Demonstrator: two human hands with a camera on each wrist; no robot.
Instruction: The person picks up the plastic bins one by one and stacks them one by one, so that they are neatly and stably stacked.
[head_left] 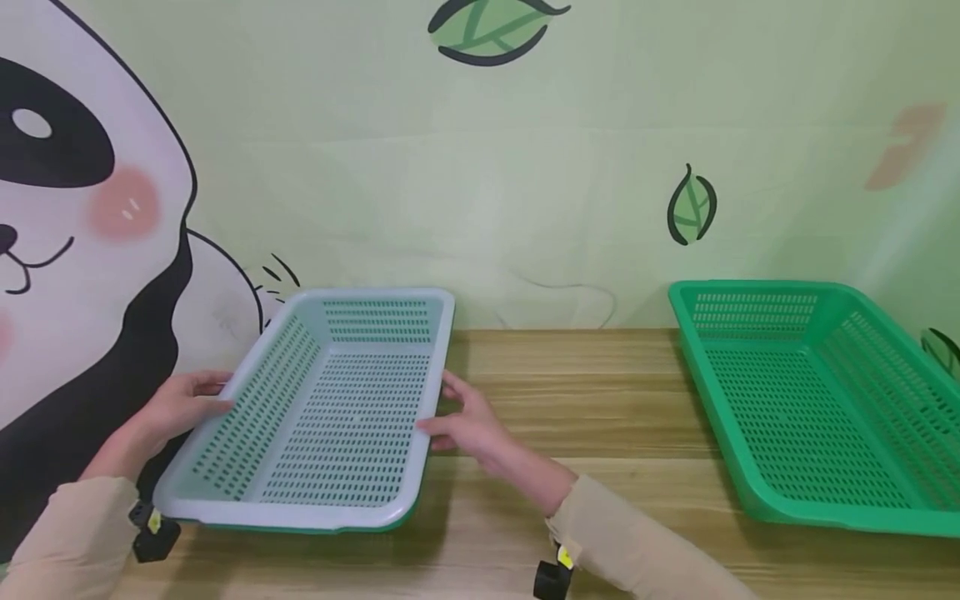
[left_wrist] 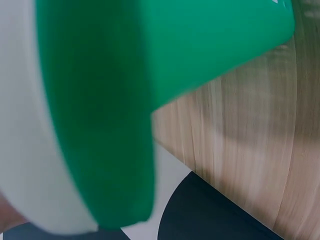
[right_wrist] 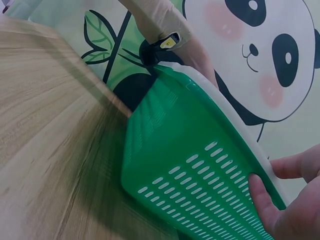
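Both hands, left hand (head_left: 183,406) and right hand (head_left: 468,429), grip nested white-over-green baskets (head_left: 330,408) at lower left; separating them appears next.

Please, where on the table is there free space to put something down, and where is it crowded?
The widest bare patch is the wooden table between the white basket and the green basket. The front strip near the sleeves is also bare. The left side is crowded: the left hand and right hand hold the white basket, nested on another green basket.
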